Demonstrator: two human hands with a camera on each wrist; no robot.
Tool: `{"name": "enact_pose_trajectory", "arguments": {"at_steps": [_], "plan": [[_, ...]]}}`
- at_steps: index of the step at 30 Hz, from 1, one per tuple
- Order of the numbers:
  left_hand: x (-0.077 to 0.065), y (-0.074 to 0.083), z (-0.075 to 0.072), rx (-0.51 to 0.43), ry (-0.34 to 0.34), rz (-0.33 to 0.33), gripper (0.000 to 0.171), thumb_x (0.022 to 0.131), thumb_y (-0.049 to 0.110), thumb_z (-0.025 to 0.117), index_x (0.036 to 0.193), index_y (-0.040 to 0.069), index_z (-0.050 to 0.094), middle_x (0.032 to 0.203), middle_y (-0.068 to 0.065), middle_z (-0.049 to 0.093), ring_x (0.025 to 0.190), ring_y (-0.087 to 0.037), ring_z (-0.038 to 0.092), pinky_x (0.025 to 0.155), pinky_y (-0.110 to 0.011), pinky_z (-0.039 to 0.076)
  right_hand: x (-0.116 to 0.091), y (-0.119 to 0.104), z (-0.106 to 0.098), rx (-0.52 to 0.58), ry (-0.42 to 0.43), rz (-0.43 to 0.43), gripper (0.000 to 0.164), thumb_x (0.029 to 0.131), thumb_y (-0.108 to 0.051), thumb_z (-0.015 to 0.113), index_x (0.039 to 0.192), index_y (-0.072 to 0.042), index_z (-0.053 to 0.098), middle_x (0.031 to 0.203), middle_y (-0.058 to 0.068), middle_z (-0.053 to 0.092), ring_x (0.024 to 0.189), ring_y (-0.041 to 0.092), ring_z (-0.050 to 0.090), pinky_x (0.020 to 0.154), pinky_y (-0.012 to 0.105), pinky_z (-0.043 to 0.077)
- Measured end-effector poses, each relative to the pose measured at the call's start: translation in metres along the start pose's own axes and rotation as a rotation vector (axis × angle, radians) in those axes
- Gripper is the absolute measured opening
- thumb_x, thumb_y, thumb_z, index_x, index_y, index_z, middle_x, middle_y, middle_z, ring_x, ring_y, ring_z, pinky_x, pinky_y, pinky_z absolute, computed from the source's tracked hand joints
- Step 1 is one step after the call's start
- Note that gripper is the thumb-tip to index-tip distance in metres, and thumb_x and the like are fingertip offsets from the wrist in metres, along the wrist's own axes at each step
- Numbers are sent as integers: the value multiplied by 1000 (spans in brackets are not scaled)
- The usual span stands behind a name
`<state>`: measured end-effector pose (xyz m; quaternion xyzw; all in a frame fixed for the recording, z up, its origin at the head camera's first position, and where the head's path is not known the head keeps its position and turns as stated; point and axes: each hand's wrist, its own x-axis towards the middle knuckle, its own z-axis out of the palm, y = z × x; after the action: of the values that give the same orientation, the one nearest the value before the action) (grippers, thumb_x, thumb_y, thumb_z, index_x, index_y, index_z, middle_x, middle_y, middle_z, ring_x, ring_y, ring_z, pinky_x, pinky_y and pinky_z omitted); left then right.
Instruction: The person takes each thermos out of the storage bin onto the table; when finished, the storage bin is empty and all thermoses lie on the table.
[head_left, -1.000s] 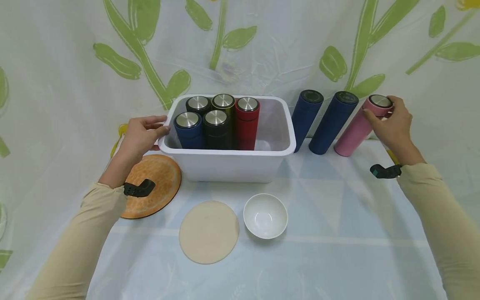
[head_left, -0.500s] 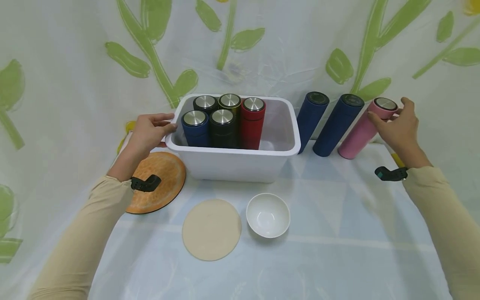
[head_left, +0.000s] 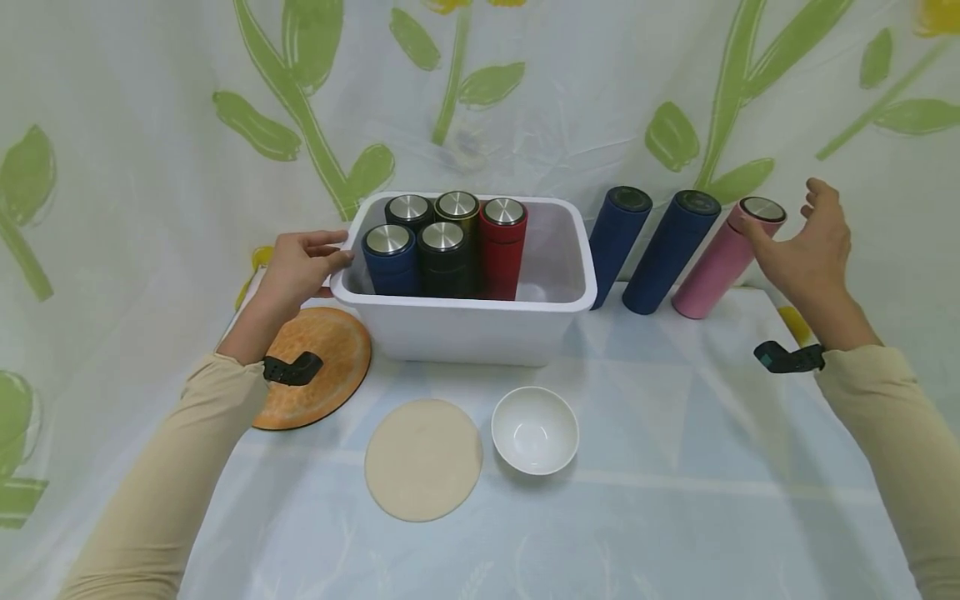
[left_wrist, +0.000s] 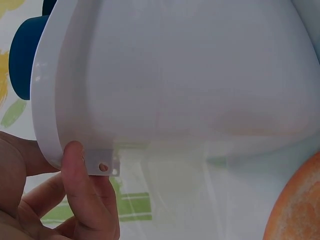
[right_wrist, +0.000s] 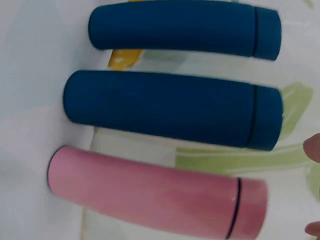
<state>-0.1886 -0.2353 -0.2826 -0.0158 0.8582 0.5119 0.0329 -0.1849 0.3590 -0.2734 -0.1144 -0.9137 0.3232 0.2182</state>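
Note:
My left hand (head_left: 294, 265) pinches the left rim of a white plastic tub (head_left: 457, 333); in the left wrist view, fingers (left_wrist: 80, 185) curl over the rim's corner. Inside the tub, on its left side, several vacuum flasks stand upright, among them a red flask (head_left: 503, 250) and a blue flask (head_left: 391, 265). To the right of the tub stand two dark blue flasks (head_left: 667, 254) (right_wrist: 170, 107) and a pink flask (head_left: 727, 262). My right hand (head_left: 810, 250) is spread beside the pink flask's lid, holding nothing; only its fingertips (right_wrist: 313, 148) show in the right wrist view.
A round orange-patterned mat (head_left: 318, 367) lies left of the tub, partly under my left forearm. In front are a beige disc (head_left: 423, 462) and a white bowl (head_left: 535, 432). A leaf-printed curtain (head_left: 555, 92) hangs right behind the flasks.
My right hand has let go of the pink flask, its fingers spreading and moving off to the right. The flask stays standing. My left hand keeps its hold on the tub's rim.

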Motion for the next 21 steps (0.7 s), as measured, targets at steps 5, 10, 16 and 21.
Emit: {"name": "enact_pose_trajectory", "arguments": {"at_steps": [5,10,16,21], "plan": [[0,-1,1,1,-4,1,50,102,17,59,149,7,48,137,-24,56,107,-29,61,63,-25,59,-6,-13,-2,3,7,-31,90,91,-46,65,160,-14,17,163,8,23,148,25,25,118,47,24],[0,-1,0,-3,-2,1,50,102,16,59,150,7,47,138,-24,55,108,-30,61,64,-26,59,-11,-25,-4,45,29,-89,87,90,-41,68,159,-16,22,161,4,29,146,18,29,117,36,28],[0,-2,-1,5,-2,3,50,102,16,58,150,7,46,139,-24,54,109,-31,60,65,-26,59,-19,-35,-4,80,36,-169,81,90,-35,69,157,-17,27,159,5,34,144,15,32,116,38,31],[-1,-2,-1,13,-5,10,50,102,16,58,150,7,46,140,-24,54,111,-32,60,65,-26,59,-26,-42,-2,93,27,-212,79,90,-31,71,156,-16,29,158,4,35,143,15,34,115,39,33]]}}
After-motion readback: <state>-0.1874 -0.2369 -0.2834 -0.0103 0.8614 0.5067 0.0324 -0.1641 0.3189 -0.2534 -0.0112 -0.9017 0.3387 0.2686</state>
